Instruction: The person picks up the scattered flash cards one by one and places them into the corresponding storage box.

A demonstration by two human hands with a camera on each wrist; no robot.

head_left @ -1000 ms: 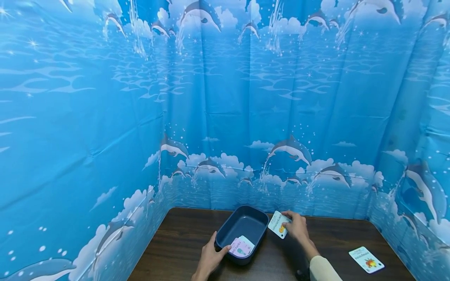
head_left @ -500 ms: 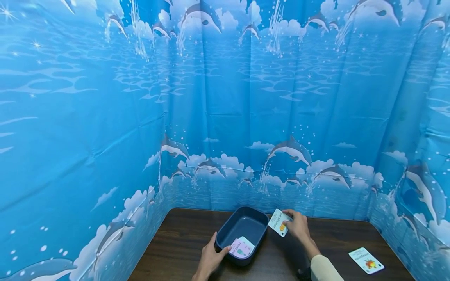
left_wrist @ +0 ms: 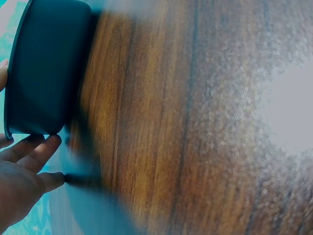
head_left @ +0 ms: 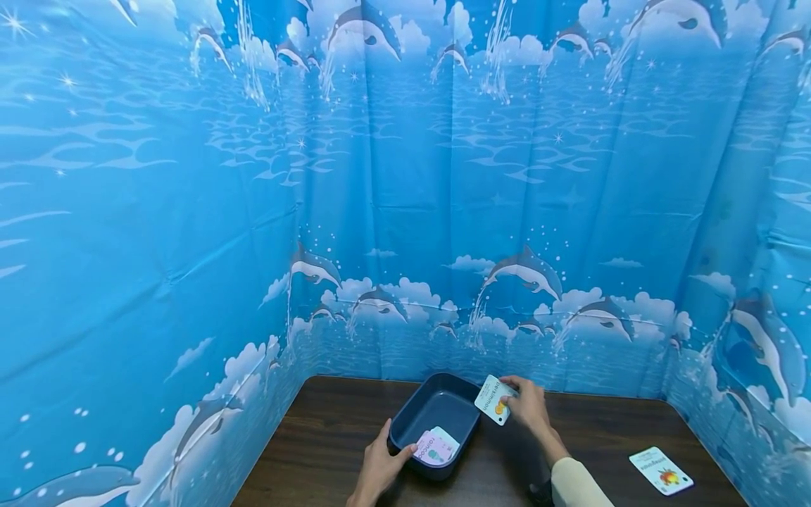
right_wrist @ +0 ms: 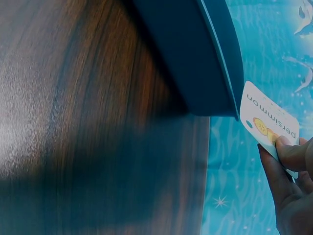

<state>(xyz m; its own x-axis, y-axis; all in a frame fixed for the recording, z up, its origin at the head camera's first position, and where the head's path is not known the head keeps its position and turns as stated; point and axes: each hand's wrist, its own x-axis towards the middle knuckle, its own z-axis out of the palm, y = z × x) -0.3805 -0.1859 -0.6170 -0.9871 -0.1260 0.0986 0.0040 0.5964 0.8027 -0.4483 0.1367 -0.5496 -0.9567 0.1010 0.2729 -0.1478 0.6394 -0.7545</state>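
My right hand point(head_left: 529, 403) pinches a persimmon flashcard point(head_left: 491, 396) between thumb and fingers. In the head view the card's left edge overlaps the right rim of a dark blue box point(head_left: 405, 415). The right wrist view shows the card point(right_wrist: 266, 115) just beside the end of that rim, its printed face visible. At the box's near left corner, my left hand point(head_left: 378, 461) grips the wall, thumb over the rim and fingers outside; those fingers point(left_wrist: 41, 154) press against the box's side in the left wrist view. Inside lie a pink raincoat card point(head_left: 431, 448) and a white-edged card under it.
Another flashcard point(head_left: 661, 470), with an orange-yellow fruit picture, lies on the right of the dark wooden table point(head_left: 329, 429). A blue dolphin-print curtain point(head_left: 405, 232) hangs close behind the table's back edge and along both sides.
My right hand has shifted left and slightly up with the persimmon card, which now meets the box's rim in the head view. My left hand and the box have stayed in place.
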